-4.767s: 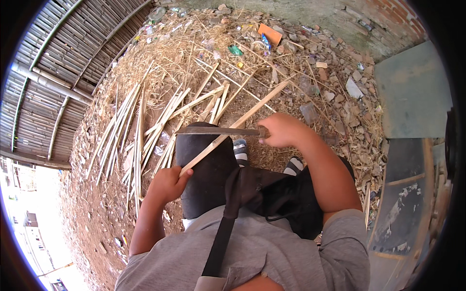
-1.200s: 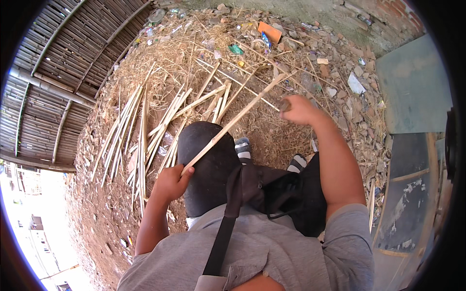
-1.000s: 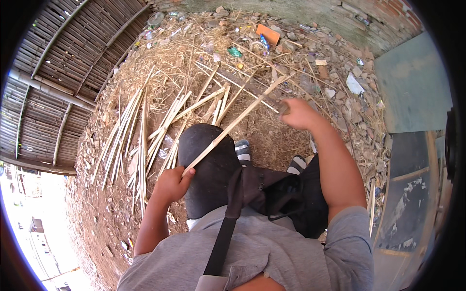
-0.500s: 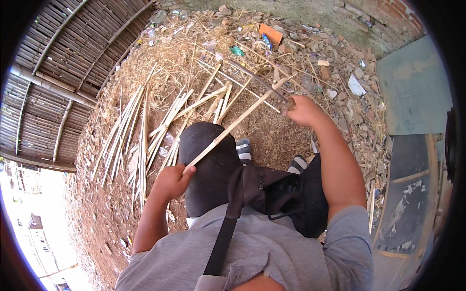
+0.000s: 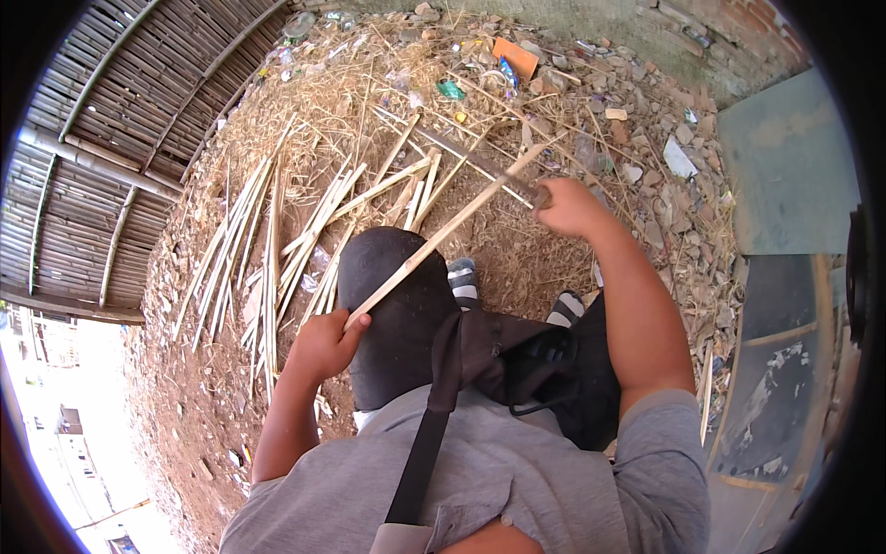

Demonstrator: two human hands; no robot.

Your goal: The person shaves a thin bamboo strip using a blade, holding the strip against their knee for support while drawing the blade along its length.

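Observation:
My left hand [image 5: 321,346] is closed round the lower end of a pale split bamboo strip [image 5: 429,247]. The strip slants up to the right across my dark-clad knee [image 5: 378,286]. In my right hand [image 5: 568,208] is the handle of a long knife [image 5: 471,157], fingers wrapped round it. Its narrow blade points up and left, crossing the strip near its far end; whether the two touch, I cannot tell. Beyond the knee, several split bamboo strips [image 5: 238,226] lie in loose bundles on the ground.
Straw and shavings [image 5: 332,106] cover the dirt. Rubble and litter, with an orange piece [image 5: 515,58], run along a wall [image 5: 591,28]. A slatted bamboo panel [image 5: 101,111] stands at left, a greenish board [image 5: 784,166] at right. My striped-covered feet [image 5: 464,282] are below me.
My right hand has shifted slightly left, and the knife has moved left and down, with more of its blade's flat side showing. My left hand and the strip have barely moved.

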